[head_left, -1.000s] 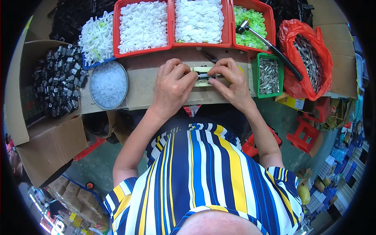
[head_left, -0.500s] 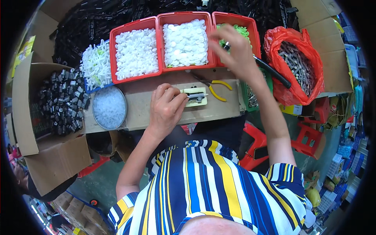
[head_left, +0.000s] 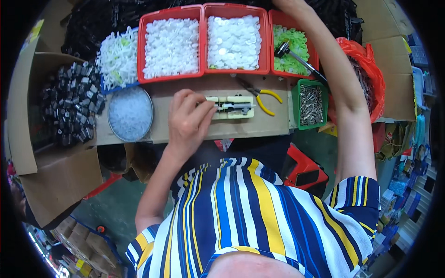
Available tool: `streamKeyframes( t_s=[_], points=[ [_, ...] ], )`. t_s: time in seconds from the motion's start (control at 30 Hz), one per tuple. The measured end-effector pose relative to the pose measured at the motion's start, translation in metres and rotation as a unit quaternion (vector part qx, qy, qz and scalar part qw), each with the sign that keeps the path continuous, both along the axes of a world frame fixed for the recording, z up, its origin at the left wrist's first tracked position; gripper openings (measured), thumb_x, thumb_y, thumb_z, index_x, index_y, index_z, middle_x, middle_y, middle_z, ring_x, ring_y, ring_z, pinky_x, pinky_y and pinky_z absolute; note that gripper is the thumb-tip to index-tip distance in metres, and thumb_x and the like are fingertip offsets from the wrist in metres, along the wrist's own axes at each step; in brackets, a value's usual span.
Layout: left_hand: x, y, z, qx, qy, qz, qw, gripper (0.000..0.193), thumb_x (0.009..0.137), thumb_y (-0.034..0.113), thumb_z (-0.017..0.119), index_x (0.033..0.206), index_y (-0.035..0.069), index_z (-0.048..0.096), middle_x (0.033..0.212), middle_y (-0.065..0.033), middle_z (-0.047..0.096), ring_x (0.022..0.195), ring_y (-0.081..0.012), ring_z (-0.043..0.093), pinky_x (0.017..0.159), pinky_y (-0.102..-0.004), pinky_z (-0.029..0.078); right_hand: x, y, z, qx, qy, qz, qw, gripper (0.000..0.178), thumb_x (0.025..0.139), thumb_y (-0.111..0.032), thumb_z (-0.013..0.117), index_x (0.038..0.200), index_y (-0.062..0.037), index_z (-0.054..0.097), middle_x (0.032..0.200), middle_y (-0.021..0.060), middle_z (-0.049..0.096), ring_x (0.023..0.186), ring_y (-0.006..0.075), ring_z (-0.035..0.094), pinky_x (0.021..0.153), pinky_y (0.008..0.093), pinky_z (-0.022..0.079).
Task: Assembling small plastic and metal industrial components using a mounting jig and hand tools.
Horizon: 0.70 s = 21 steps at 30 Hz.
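Observation:
My left hand [head_left: 187,121] is closed at the left end of a small cream fixture [head_left: 232,116], its thumb and fingertips pressed together. What they pinch is too small to make out. A black and grey slim part [head_left: 236,107] lies in the fixture. My right arm stretches far forward over the green bin. Only the wrist and part of my right hand [head_left: 288,3] show at the top edge, by the heap of black plastic parts [head_left: 329,21]; its fingers are hidden. Pliers with yellow handles [head_left: 266,103] lie just right of the fixture. A hammer [head_left: 296,56] rests across the bin of green pieces [head_left: 293,39].
Red bins hold white pegs [head_left: 170,48] and white discs [head_left: 233,42]. To the left are a blue tray of white pieces [head_left: 119,60], a round dish of clear pieces [head_left: 130,121] and a box of black blocks [head_left: 74,104]. Right are a green bin [head_left: 311,104] of metal pins and a red bag [head_left: 378,83].
My right hand has moved from above the green pieces forward to the top edge, uncovering the hammer. My left hand stays at the fixture. The view has shifted slightly.

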<state>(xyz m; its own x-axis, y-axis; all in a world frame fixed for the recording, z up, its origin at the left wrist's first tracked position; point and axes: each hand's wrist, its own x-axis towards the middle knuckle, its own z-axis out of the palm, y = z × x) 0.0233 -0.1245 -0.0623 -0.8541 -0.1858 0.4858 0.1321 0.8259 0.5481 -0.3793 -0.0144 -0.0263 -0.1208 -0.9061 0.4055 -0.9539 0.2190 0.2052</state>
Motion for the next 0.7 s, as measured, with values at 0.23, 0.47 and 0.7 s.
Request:
streamKeyframes(
  t_s=[0.23,0.47,0.7],
  points=[
    [0.003,-0.012,0.007,0.003,0.01,0.028,1.0,0.014,0.074,0.002,0.076,0.087,0.003,0.07,0.09,-0.0088,0.064,0.095,-0.0299,0.057,0.08,-0.0396,0.047,0.036,0.017,0.028,0.033,0.067,-0.078,0.994,0.022,0.084,-0.015,0.066,0.101,-0.0049,0.056,0.103,0.0116,0.054,0.103,0.0293,0.055,0.081,0.0428,0.047],
    [0.009,-0.019,0.009,0.003,0.01,0.054,0.998,0.013,0.076,0.003,0.076,0.088,0.003,0.072,0.089,-0.0085,0.064,0.094,-0.0292,0.057,0.08,-0.0391,0.047,0.174,0.048,0.03,-0.065,-0.17,0.057,0.982,0.022,0.082,-0.01,0.071,0.101,-0.0037,0.064,0.091,0.0137,0.063,0.088,0.0316,0.064,0.076,0.042,0.053],
    [0.005,-0.023,0.007,0.005,0.017,0.081,0.997,0.012,0.076,0.004,0.076,0.088,0.003,0.073,0.088,-0.0077,0.065,0.093,-0.0276,0.058,0.081,-0.0383,0.047,0.274,0.059,-0.006,0.052,-0.298,0.046,0.952,0.029,0.084,-0.02,0.072,0.107,-0.0061,0.061,0.098,0.0083,0.056,0.096,0.026,0.058,0.077,0.0397,0.046]
  ],
)
